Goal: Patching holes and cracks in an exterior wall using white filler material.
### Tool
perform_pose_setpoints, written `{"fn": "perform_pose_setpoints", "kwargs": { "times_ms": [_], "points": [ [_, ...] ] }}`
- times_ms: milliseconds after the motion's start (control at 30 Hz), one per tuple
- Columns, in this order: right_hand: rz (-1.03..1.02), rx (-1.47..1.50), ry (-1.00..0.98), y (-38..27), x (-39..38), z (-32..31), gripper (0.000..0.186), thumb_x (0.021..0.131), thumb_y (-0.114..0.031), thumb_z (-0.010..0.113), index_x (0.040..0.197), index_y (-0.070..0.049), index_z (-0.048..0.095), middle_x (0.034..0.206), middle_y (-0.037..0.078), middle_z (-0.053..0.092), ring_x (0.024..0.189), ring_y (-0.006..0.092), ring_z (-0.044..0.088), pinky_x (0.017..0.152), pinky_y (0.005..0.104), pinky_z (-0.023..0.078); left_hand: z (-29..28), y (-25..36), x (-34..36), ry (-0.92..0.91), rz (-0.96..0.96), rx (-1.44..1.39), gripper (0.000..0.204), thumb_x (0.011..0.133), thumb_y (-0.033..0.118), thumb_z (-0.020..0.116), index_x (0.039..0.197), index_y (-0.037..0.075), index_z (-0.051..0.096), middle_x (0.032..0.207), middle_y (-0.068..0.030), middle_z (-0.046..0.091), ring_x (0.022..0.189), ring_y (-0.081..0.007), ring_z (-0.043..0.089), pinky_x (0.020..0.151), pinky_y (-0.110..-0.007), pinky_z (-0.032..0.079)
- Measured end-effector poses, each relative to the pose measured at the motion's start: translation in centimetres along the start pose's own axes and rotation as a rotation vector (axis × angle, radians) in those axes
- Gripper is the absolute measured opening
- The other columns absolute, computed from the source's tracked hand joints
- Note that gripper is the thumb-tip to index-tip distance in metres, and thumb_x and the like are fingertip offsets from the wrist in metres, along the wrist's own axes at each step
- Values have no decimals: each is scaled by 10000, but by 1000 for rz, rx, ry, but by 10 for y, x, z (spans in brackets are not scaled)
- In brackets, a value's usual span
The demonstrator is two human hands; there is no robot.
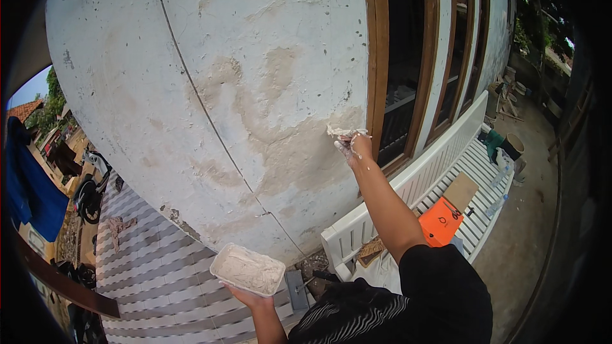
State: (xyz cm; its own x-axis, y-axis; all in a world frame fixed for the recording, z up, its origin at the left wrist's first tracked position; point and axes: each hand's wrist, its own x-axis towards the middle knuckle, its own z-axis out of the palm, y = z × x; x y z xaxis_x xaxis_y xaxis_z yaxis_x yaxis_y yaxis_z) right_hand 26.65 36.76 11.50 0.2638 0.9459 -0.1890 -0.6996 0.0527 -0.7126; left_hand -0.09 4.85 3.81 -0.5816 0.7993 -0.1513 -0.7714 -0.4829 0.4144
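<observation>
Left hand (245,294), palm up and low, cups a white tray (248,269) of putty from beneath; right arm reaches up, its hand (357,146) closed on a putty-smeared scraper (341,132) pressed against the patched wall (255,89) beside the window frame (377,57).

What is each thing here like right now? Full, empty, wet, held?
Tub: held up on the left hand, holding pale filler.
Right hand: smeared white, pressing a blade with filler on the wall.
Wall: patchy, with blotches of filler and a thin crack.
Window: dark inside.
White bench: has an orange sheet on it.
</observation>
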Motion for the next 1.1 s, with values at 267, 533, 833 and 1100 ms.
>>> {"fn": "perform_pose_setpoints", "kwargs": {
  "times_ms": [267, 533, 833, 1100],
  "points": [
    [11, 42, -21, -27, 14, 30, 168, 910, -42, 406, 971, 49, 534, 899, 155, 597, 733, 245, 624, 691, 430, 613, 0, -2, -3, -26, -2, 13, 679, 959, 628, 226, 1443, 173, 366, 1445, -63, 429, 1285, -333, 450, 1048, -522, 387],
    [-9, 57, -146, -51, 13, 4, 179, 939, -59, 397, 1062, 36, 485, 933, 149, 563, 777, 259, 608, 733, 437, 610, -11, -3, -3, -84, -9, 26, 676, 960, 626, 226, 1446, 177, 363, 1456, -59, 417, 1298, -331, 436, 1058, -525, 375],
    [77, -249, -145, -33, 3, 6, 286, 947, -60, 405, 1228, -36, 454, 1055, 113, 597, 854, 219, 642, 740, 404, 600, -4, -8, -9, -42, -18, 22, 680, 957, 629, 237, 1443, 172, 366, 1449, -61, 425, 1290, -331, 445, 1054, -524, 380],
    [-192, -283, -141, -34, -11, -2, 228, 882, -24, 460, 1081, 6, 567, 932, 104, 640, 754, 191, 651, 615, 341, 538, -14, -2, -10, -53, 13, 0, 676, 957, 626, 249, 1439, 168, 371, 1440, -66, 435, 1277, -330, 458, 1041, -518, 395]
  ]
}}
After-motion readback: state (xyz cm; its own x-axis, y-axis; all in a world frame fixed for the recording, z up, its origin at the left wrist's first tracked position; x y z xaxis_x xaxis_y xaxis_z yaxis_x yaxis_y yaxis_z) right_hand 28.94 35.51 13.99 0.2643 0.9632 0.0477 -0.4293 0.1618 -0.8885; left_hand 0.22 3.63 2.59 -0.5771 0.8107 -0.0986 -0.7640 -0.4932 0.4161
